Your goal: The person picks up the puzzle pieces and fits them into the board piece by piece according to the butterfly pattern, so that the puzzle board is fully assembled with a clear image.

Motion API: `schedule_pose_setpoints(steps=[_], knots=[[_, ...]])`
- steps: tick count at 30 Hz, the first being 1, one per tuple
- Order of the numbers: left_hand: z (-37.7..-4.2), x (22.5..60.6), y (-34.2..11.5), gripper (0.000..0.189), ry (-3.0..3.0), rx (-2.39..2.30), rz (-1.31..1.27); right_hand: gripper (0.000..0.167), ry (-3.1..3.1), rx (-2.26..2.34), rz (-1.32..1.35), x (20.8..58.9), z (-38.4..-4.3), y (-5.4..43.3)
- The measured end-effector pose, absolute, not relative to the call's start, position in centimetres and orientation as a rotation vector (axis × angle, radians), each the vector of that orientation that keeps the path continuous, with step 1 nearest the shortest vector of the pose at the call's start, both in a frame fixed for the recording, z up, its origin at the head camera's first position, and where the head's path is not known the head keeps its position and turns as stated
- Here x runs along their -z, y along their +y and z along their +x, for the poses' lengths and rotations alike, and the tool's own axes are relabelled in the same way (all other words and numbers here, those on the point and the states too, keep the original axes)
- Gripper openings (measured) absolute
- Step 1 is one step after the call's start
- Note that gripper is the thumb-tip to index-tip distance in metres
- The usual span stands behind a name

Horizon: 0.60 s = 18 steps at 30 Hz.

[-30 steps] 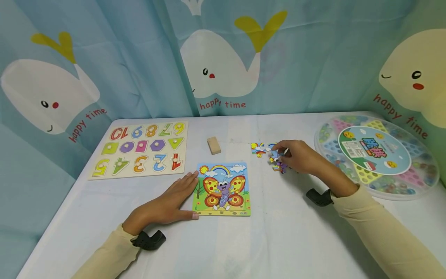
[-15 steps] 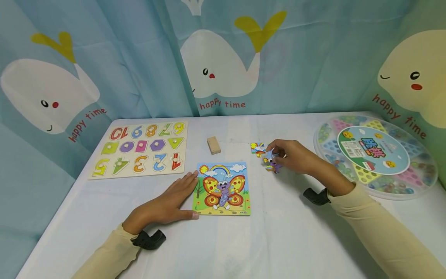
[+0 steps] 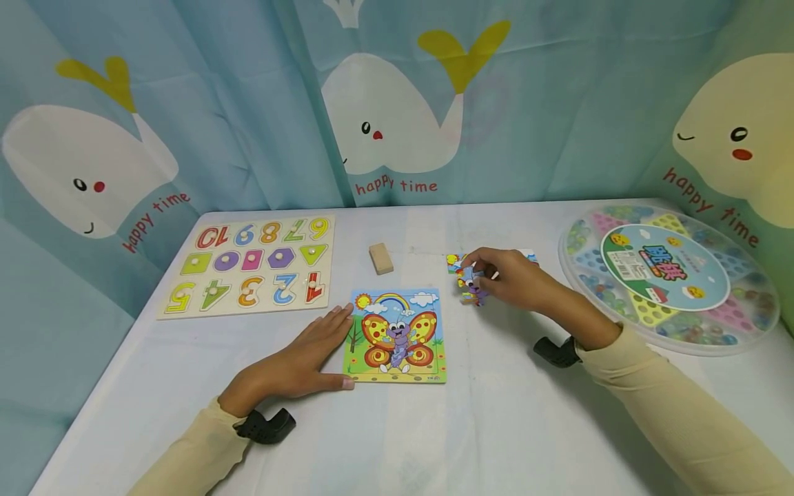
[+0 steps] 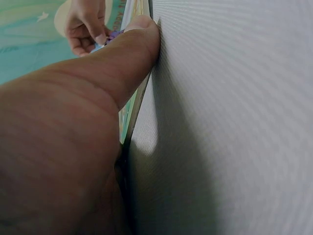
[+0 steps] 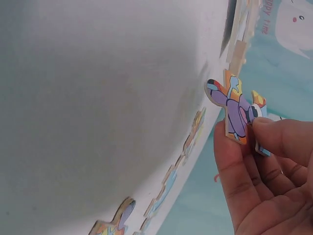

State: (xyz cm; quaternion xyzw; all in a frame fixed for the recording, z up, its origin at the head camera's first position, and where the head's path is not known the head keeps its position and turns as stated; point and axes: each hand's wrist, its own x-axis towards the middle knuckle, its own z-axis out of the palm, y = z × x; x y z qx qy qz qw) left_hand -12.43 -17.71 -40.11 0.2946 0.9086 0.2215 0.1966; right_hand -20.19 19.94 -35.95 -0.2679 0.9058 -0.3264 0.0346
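A square butterfly puzzle board [image 3: 442, 331] lies face up in the middle of the table. My left hand [image 3: 298, 362] rests along its left side, fingers extended and thumb at the lower corner. In the left wrist view, the thumb [image 4: 132, 46] presses at the board's edge. To the right, my right hand [image 3: 511, 279] pinches a purple jigsaw piece [image 5: 237, 107] between thumb and fingers. Its printed side shows part of the butterfly's face. Behind that hand lie more jigsaw pieces [image 3: 453, 262], partly covered by it; the right wrist view shows several loose pieces [image 5: 168, 181] on the tabletop.
A wooden number board [image 3: 217, 316] with knobbed shapes sits at the left. Behind the butterfly board lies a small wooden block [image 3: 381, 258]. At the right is a round clear Chinese checkers box [image 3: 666, 269] with marbles. A whale-print curtain [image 3: 546, 124] hangs along the back.
My right hand has moved left with the jigsaw piece, away from the right end of the loose pieces, uncovering some there. The left hand and the butterfly board have stayed put.
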Motion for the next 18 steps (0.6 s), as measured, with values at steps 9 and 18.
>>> schedule_pose_setpoints(steps=[9,18], knots=[[-12.5,40.1,-17.6,0.102,2.545,-0.608,0.821,0.028,2.764,1.011,-0.850,36.3,-20.1,19.2],[-12.5,40.1,-17.7,0.102,2.542,-0.610,0.822,0.025,2.765,1.068,-0.906,35.8,-20.0,18.2]])
